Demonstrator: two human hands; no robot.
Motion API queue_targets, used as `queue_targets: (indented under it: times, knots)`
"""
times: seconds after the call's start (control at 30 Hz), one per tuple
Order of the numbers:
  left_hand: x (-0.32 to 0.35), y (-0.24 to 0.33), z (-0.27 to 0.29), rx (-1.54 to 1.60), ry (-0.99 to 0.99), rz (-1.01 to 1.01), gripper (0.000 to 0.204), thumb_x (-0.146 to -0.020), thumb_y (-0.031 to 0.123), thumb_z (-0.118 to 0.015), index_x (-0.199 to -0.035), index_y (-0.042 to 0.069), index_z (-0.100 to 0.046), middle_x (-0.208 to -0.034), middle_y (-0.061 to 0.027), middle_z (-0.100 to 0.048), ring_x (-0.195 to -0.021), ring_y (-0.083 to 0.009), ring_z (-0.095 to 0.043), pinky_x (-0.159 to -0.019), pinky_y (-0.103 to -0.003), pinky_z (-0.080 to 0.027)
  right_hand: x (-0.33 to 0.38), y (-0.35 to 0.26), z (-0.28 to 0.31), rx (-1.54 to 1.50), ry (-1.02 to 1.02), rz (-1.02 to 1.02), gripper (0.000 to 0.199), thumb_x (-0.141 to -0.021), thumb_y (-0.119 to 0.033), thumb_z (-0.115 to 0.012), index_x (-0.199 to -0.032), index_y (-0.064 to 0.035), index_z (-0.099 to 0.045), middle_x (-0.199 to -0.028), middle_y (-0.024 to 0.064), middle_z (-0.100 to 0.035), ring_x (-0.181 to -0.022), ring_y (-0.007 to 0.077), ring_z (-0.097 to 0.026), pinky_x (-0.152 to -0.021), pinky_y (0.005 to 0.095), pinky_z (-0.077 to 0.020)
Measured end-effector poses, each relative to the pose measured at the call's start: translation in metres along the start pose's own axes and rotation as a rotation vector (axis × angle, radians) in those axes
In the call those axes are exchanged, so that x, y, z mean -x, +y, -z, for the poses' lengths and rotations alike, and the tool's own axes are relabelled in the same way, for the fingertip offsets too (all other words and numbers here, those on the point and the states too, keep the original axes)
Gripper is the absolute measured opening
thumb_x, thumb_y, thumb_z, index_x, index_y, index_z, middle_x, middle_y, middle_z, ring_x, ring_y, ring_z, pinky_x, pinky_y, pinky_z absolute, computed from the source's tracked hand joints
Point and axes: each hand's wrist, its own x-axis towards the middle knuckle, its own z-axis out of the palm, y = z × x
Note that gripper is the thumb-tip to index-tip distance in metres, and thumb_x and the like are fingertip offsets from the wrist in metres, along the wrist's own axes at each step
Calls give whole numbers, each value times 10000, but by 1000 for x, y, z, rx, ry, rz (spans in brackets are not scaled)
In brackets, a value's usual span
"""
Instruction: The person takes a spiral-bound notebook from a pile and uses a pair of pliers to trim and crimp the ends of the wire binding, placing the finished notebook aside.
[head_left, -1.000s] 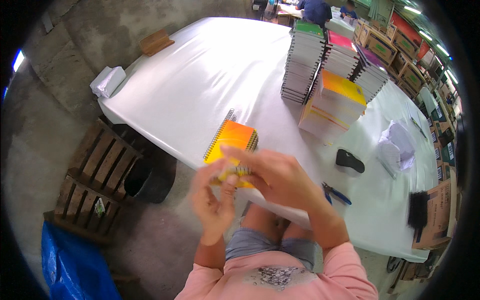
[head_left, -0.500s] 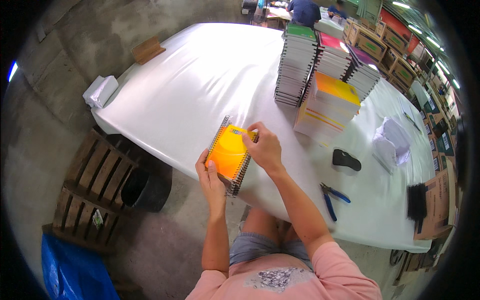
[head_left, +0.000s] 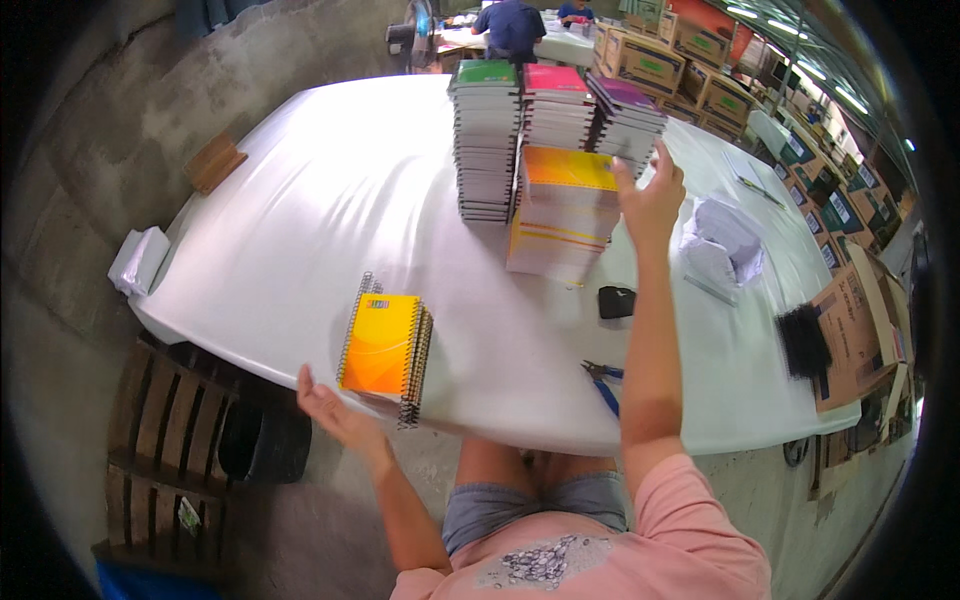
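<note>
Wire-coiled, rectangular yellow-orange notebooks (head_left: 380, 345) are lying stacked at the smooth white table's (head_left: 240, 250) near edge. Half a second on, neither hand is touching them: left hand (head_left: 345, 415) is hovering beside, open, empty; right hand (head_left: 652, 200) is spreading by the yellow pile (head_left: 570, 172), contact unclear. Notebooks' long axis: running near-to-far, far end tilting right.

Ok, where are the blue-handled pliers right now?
In the head view, the pliers lie right of centre on the white table, near its closest edge, partly hidden by the right forearm and nearer the person than the small black item.
</note>
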Motion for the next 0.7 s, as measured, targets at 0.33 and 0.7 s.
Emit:
queue_targets:
  times: [0.33, 0.7]
  knots:
    - [27, 79, -9, 71, -38, -651, 319, -901, 124, -518, -1186, 16, -426, -1315, -143, -379, -1213, -277, -390, -1052, -428, -278, -42, 70, -11, -265, -643, -390, 344, -711, -214, -755, -919, -17, -563, -749, 36, -555, -659, 156, -530, -602, 296, -440]
    - [96, 91, -108, 1092, -625, 643, 285, -940, 214, -538, -1168, 52, -488, -1091, -42, -580, -991, -169, -559, -866, -312, -429, 127, -21, 124, -1081, -789, -382, 324, -762, -13, -697, -1023, -32, -506, -913, 61, -556, -889, 165, -576, -787, 278, -470]
